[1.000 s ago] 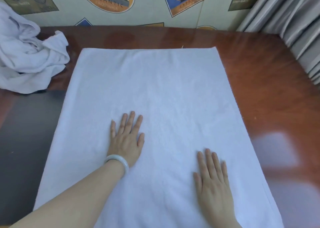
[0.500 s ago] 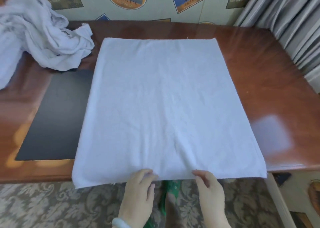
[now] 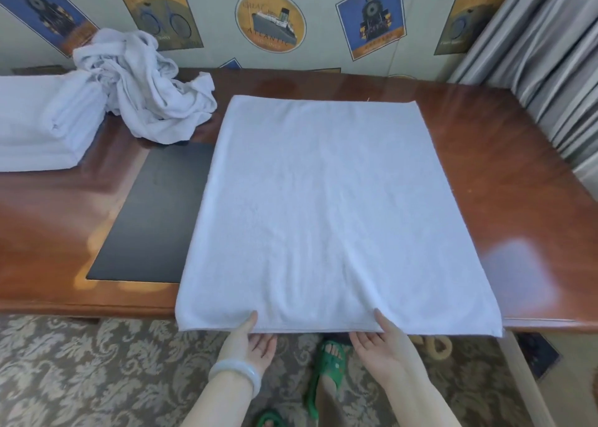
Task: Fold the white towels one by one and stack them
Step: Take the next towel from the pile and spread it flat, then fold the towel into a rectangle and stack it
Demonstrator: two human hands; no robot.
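Because the next fold must start from the near hem, the spread towel [image 3: 326, 213] lies flat on the table [image 3: 485, 167] with its 6 o'clock edge overhanging the table lip, which gives the fingers room underneath. The left hand [image 3: 250, 339] and right hand [image 3: 380, 339] are both palm-up at that hem, each pinching it with the thumb on top and the fingers below. The folded stack [image 3: 42, 122] sits at 10 o'clock and the crumpled pile [image 3: 145, 93] at 11 o'clock, clear of the working area. Half a second ago the hands were closer together with fingers curled over the hem; they now sit wider apart, probably for an even lift.
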